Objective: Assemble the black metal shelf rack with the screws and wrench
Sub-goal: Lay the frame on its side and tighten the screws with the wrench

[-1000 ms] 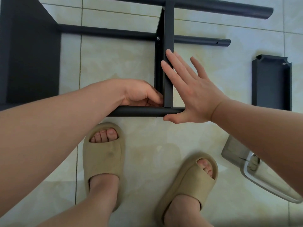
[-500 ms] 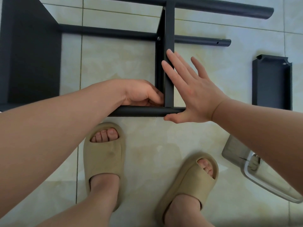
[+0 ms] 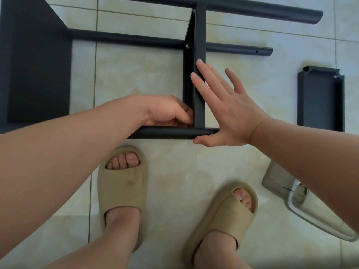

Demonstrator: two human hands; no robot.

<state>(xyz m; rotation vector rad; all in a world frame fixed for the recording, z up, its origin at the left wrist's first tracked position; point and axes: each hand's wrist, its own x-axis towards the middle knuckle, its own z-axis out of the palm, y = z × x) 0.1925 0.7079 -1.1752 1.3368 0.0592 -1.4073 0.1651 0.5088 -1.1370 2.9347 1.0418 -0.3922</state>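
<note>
Hardly anything is found changed in the head view: the rack (image 3: 35, 65) is kept lying on the floor (image 3: 136, 78), bar (image 3: 200, 35) meeting tube (image 3: 167, 133) at the near corner. The left hand (image 3: 167, 113) is curled into that corner, its grip hidden and not to be told; the right hand (image 3: 227, 113) is spread flat against the bar, thumb under the tube end. One joint is judged under fastening, the panel (image 3: 320, 100) unfitted.

We see the rack (image 3: 200, 26) matt black on a floor (image 3: 174, 181) of pale cream tiles, mottled yellowish, with thin grey grout lines. The loose panel (image 3: 320, 101) is black too, our slippers (image 3: 122, 191) sandy beige, one screw (image 3: 187, 46) silver.
</note>
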